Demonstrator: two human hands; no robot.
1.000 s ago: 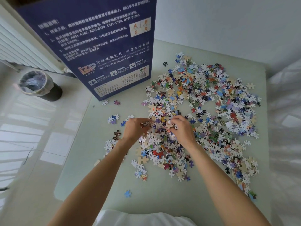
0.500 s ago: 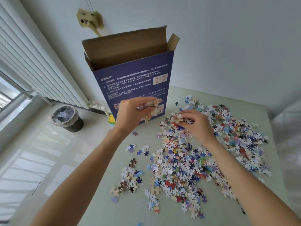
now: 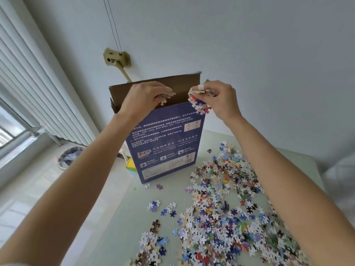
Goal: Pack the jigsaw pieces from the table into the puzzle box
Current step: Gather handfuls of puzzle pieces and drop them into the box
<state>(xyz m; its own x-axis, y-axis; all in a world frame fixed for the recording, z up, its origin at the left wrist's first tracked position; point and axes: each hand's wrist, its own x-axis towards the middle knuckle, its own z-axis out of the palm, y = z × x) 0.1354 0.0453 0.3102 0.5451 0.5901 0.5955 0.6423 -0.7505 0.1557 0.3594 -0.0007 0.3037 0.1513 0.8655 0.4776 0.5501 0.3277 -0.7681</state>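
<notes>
Pale table (image 3: 119, 217) w/ most pieces (image 3: 226, 212) well below my fingers, box (image 3: 165, 143) upright under them so drops fall in: left hand (image 3: 142, 100) pinches a few over its mouth, right hand (image 3: 217, 100) clamps a bigger clump (image 3: 198, 105) at its rim.

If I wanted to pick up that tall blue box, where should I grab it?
Judging by its shape, hold the box by its two narrow side walls, one hand from each side, low down. It stands upright, tall and thin, with its top flaps open, so gripping up there would probably bend the cardboard or tip it.
</notes>
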